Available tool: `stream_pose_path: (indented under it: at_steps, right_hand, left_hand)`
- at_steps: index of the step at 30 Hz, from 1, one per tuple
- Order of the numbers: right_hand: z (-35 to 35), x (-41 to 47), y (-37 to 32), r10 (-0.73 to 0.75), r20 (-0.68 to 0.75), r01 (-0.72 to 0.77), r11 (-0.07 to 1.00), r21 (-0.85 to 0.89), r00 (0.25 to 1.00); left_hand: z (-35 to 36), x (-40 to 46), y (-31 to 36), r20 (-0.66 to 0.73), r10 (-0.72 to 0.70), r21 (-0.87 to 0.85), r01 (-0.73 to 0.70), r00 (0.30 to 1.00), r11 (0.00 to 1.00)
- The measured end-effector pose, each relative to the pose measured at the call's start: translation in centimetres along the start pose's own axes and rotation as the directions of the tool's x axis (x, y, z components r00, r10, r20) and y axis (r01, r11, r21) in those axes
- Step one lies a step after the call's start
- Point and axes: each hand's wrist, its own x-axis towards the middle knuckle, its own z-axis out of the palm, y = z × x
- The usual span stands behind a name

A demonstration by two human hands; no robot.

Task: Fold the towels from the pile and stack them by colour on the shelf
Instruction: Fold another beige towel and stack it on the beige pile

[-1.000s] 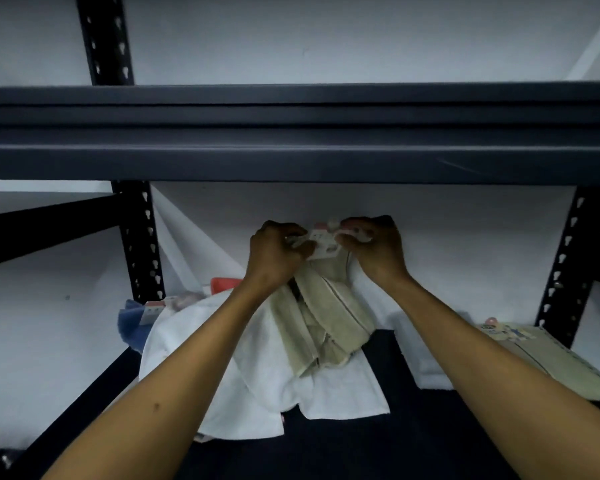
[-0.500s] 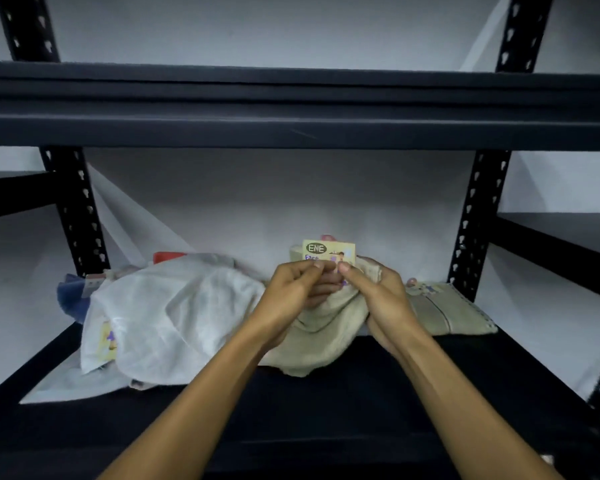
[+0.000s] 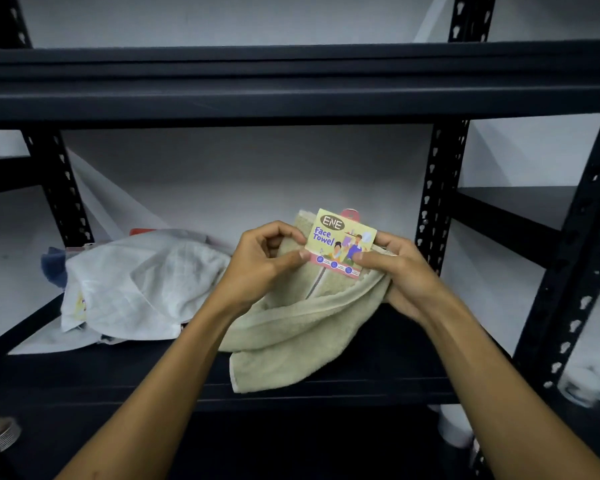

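**Hands on the labelled towel**

Left hand (image 3: 262, 263) and right hand (image 3: 400, 271) both grasp the beige towel (image 3: 293, 327), thumbs pinching the lower edge of its card label (image 3: 342, 242), which reads "Face Towel". The towel droops from the hands over the front lip of the dark shelf (image 3: 361, 393). Just left of it, the pile (image 3: 136, 285) of white towels sits on that shelf.

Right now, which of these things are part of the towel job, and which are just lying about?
Part of the job:
beige towel, held by left hand and right hand
its card label
white towel
blue towel
shelf

Lying about:
pale blurred objects, lower right
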Motion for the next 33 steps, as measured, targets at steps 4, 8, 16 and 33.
stream_pose_path:
  at_steps: [4, 8, 16, 33]
  right_hand:
    - [-1.6, -0.8, -3.5, -0.017, 0.176, 0.062, 0.966, -0.251, 0.984]
    - [-1.8, -1.2, -5.9, 0.023, 0.338, 0.123, 0.907, -0.404, 0.941]
    - [-1.7, 0.0, -5.9, -0.124, 0.219, 0.229, 0.794, -0.562, 0.968]
    - [-8.6, 0.6, 4.5, 0.272, -0.413, -0.326, 0.943, -0.065, 0.869]
  left_hand:
    - [1.1, -0.9, 0.8, 0.009, 0.017, -0.03, -0.016, 1.0, 0.999]
    - [2.0, -1.4, 1.7, 0.007, 0.021, -0.015, -0.021, 1.0, 1.0]
    - [2.5, -2.9, 0.6, 0.136, -0.089, 0.074, 0.08, 0.987, 0.994]
    - [-7.2, -5.6, -5.3, -0.313, -0.599, -0.362, 0.49, 0.737, 0.793]
